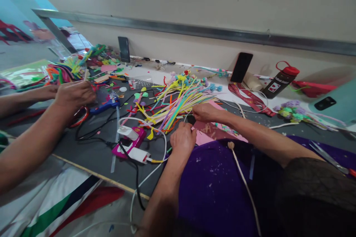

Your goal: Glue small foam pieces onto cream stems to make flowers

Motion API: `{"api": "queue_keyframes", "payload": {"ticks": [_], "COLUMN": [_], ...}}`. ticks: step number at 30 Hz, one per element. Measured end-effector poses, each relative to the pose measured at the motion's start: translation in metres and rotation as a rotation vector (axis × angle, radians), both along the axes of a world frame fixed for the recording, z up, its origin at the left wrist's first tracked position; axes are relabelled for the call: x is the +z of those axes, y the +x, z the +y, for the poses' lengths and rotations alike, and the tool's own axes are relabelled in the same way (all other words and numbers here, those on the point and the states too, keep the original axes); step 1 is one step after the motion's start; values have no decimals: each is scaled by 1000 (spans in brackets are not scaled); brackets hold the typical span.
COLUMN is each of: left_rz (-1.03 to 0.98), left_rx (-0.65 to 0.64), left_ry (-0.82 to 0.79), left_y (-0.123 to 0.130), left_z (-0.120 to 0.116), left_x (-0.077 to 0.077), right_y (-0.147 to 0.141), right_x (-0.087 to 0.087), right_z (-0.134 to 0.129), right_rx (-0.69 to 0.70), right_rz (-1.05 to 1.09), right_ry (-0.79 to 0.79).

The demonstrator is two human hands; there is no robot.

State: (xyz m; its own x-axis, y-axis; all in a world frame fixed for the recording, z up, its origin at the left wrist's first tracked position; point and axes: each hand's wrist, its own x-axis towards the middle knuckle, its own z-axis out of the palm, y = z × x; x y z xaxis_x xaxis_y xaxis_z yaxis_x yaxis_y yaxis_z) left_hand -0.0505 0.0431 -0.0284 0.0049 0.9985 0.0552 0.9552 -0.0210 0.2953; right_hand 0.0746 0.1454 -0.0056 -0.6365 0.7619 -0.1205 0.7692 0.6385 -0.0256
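Note:
My left hand is closed, fingers curled, near the table's front edge beside a pink sheet. Just above and to its right, my right hand is closed too, its fingertips pinched close to the left hand. A thin pale strand shows between the two hands, but I cannot make out what they hold. Beyond them spreads a pile of fuzzy pipe cleaners in yellow, pink, purple and turquoise. Small scraps lie on the pink sheet. A purple cloth with white specks is in front of me.
A pink power strip with chargers and cables lies left. A co-worker's hand is near a blue glue gun. Phones lean at the back beside a dark bottle. Scissors rest on the right.

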Motion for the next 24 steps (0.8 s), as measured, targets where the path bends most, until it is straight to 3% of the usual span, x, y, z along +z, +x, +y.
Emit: {"api": "queue_keyframes", "payload": {"ticks": [7,10,17,21,24], "left_rz": [-12,10,76,58,3], "left_rx": [-17,-45,-2,-10,-7], "left_ry": [-75,-61,-81,-68,-51], "left_y": [5,7,5,3,0], "left_z": [-6,-8,-3,-2,-2], "left_x": [5,7,-1,-3,0], "right_y": [37,20,-50,-62,-57], "right_x": [16,12,-13,-21,-14], "right_z": [-15,-10,2,8,14], "right_rx": [149,147,132,115,130], "right_rz": [64,112,107,93,124], "right_ry": [-128,-79,33,45,18]}}
